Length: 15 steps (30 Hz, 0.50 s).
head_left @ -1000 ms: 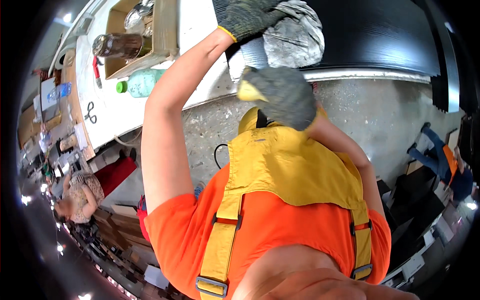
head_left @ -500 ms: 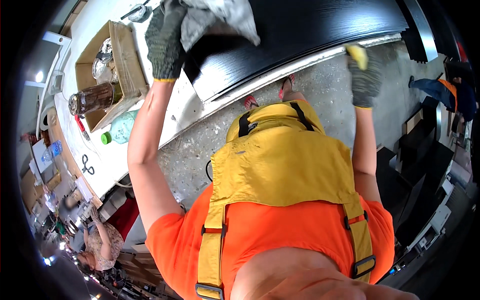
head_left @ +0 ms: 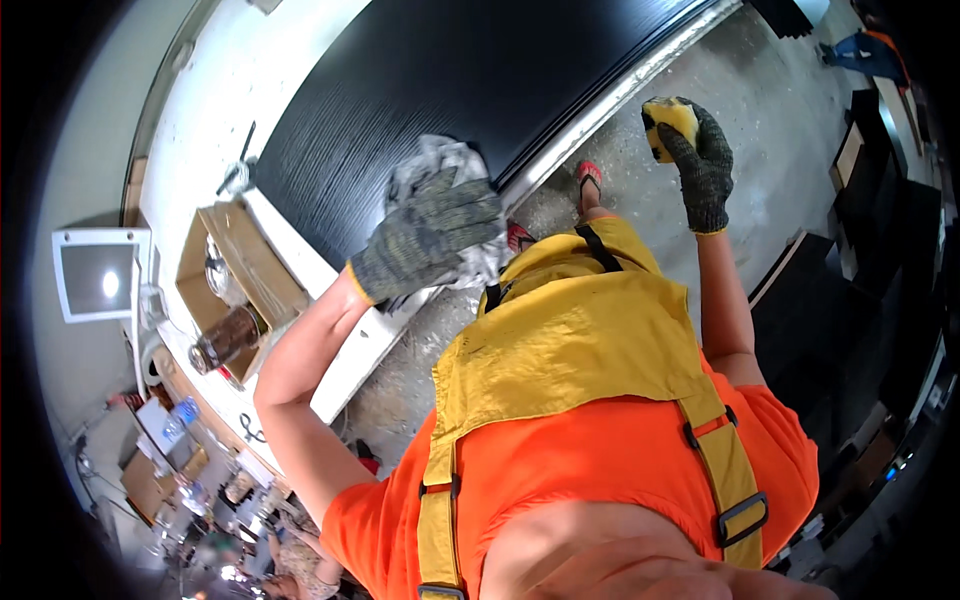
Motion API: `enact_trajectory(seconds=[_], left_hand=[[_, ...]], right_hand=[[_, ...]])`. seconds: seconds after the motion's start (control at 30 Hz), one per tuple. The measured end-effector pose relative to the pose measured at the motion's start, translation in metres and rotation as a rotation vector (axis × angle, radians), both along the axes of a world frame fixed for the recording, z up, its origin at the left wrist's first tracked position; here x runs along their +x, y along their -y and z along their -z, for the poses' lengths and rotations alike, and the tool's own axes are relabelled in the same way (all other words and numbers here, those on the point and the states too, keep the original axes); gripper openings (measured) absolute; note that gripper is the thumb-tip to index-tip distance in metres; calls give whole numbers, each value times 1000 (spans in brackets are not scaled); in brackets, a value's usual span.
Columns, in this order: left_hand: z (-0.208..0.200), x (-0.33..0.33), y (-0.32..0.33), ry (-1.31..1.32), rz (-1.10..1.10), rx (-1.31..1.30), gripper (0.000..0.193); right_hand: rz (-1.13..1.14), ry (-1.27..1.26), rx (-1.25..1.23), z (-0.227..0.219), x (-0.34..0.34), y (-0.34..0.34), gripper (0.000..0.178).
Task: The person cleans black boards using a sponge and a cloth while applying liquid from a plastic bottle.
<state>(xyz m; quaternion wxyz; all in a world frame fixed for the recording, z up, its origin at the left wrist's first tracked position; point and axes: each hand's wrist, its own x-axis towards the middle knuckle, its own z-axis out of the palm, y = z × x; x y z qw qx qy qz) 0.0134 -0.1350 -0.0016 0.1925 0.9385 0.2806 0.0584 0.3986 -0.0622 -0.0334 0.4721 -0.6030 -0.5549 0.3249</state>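
Observation:
My left hand (head_left: pixel 428 236), in a dark grey-green knit glove, presses a crumpled grey rag (head_left: pixel 440 152) onto the near edge of a black wood-grained panel (head_left: pixel 400 90). Part of the rag hangs past the edge, and the glove covers its middle. My right hand (head_left: pixel 705 168), gloved alike, is held out over the floor, apart from the panel. Between its thumb and fingers is a yellow sponge (head_left: pixel 676 122) with dark stains.
The panel lies on a white worktable (head_left: pixel 345 375). To the left stand an open cardboard box (head_left: pixel 262 262) and a brown jar (head_left: pixel 228 338). More black panels (head_left: pixel 850 330) are stacked at the right. Other people appear at the far left and the far right.
My left hand has drawn the rag back toward the panel's near edge. My right hand has turned, so the sponge shows more fully. The view has shifted.

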Motion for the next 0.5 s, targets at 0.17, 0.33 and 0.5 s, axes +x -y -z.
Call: enact_trajectory(seconds=[0.17,0.33,0.5], left_hand=[[21,77,-113,298,49,-273,48],[19,176,-237,190,286,107,47],[15,260,-344,241,297,161,45]], right_hand=[[44,-56,-75,-5,33,-26,44],[178,-131,-103,8,93,-43,45],[331,-154,-187,22,150,-46,44]])
